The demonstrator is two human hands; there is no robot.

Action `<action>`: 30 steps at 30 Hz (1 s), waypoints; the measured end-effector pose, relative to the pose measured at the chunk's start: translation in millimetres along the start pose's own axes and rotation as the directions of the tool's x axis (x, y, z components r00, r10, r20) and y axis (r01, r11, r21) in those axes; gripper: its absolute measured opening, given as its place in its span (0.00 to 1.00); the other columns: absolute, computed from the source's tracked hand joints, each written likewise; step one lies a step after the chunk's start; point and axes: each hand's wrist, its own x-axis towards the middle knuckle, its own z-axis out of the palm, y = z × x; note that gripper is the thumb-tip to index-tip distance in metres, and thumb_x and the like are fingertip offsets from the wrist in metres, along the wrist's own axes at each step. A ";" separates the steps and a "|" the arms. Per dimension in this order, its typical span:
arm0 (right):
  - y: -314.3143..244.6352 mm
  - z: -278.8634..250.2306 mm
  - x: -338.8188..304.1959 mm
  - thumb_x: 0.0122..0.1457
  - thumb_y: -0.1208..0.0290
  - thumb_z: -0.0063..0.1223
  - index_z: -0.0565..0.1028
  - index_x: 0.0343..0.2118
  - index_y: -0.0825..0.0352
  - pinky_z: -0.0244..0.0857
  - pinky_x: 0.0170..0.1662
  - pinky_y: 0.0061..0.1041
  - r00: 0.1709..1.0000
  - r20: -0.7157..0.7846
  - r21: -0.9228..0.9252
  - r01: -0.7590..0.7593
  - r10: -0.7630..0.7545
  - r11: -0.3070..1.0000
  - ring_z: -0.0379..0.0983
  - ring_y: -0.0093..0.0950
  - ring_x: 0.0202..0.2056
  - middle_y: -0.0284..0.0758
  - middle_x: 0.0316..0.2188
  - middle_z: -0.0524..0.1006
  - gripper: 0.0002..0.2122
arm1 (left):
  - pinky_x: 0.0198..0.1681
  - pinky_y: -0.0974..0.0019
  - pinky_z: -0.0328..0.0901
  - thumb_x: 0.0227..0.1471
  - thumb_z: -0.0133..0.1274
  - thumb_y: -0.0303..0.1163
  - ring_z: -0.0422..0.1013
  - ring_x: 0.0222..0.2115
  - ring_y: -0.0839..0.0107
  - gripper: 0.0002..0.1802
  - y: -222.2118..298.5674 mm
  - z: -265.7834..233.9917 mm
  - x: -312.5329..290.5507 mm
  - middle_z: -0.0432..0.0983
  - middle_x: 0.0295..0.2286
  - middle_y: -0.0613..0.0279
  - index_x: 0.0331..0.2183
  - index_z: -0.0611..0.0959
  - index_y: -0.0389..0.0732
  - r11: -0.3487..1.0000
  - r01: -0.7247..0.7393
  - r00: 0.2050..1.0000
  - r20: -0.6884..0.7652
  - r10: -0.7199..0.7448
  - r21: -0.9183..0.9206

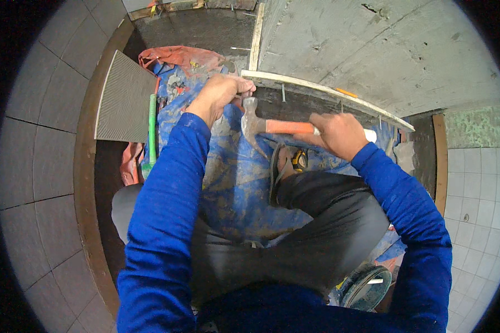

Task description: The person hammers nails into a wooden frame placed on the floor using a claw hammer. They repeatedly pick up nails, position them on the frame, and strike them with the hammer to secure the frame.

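In my right hand (344, 135) is a claw hammer (289, 127), gripped near the end of its orange handle. The steel head points left, its claw curving down toward me and its striking face just below my left fingers. My left hand (223, 93) is closed in a pinch at the left end of a pale wooden strip (316, 89); whatever sits between the fingertips is too small to make out. Along that strip, nails (284, 92) stick out, and an orange pencil (346, 92) lies on its far edge. A second wooden strip (256, 39) runs away from the same end.
A dirty blue tarp (233, 194) lies beneath me. At left are a ridged tile (126, 100) and a green-handled tool (152, 122). Beside my sandalled foot rests a tape measure (300, 161). A bucket (366, 288) stands at lower right. Beyond the strip rises a grey concrete surface (383, 55).
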 end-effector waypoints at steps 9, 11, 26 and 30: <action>1.4 0.3 -0.3 0.61 0.43 0.59 0.80 0.37 0.57 0.74 0.27 0.41 0.991 -0.123 -0.018 0.049 -0.051 0.999 0.82 0.42 0.26 0.40 0.24 0.82 0.20 | 0.37 0.66 0.67 0.62 0.60 0.35 0.75 0.34 0.73 0.10 0.1 -2.0 2.3 0.84 0.32 0.64 0.36 0.89 0.37 0.999 0.033 0.999 0.005 -0.033 0.020; 0.3 0.0 -0.6 0.61 0.42 0.58 0.80 0.35 0.58 0.74 0.27 0.42 0.986 -0.096 0.018 0.140 -0.138 0.990 0.81 0.42 0.26 0.40 0.24 0.82 0.21 | 0.38 0.66 0.67 0.63 0.60 0.35 0.75 0.34 0.73 0.11 -0.2 -1.7 3.9 0.84 0.32 0.64 0.36 0.89 0.37 0.999 0.029 1.000 -0.008 -0.029 0.018; 0.2 1.6 -1.3 0.60 0.38 0.57 0.81 0.40 0.57 0.75 0.30 0.44 0.902 -0.090 0.112 0.430 -0.422 0.896 0.82 0.45 0.26 0.41 0.24 0.82 0.24 | 0.33 0.64 0.67 0.62 0.61 0.36 0.75 0.31 0.71 0.11 -0.4 0.0 7.2 0.83 0.30 0.63 0.35 0.89 0.37 0.999 0.035 0.999 -0.041 -0.034 0.020; 4.7 -3.2 1.6 0.56 0.43 0.64 0.78 0.34 0.62 0.72 0.30 0.43 0.996 -0.084 -0.001 0.009 -0.009 1.000 0.80 0.46 0.29 0.40 0.27 0.81 0.22 | 0.31 0.63 0.67 0.62 0.61 0.36 0.75 0.31 0.70 0.12 -1.3 -2.3 7.9 0.84 0.31 0.62 0.35 0.89 0.36 0.999 0.046 0.999 -0.007 -0.045 0.028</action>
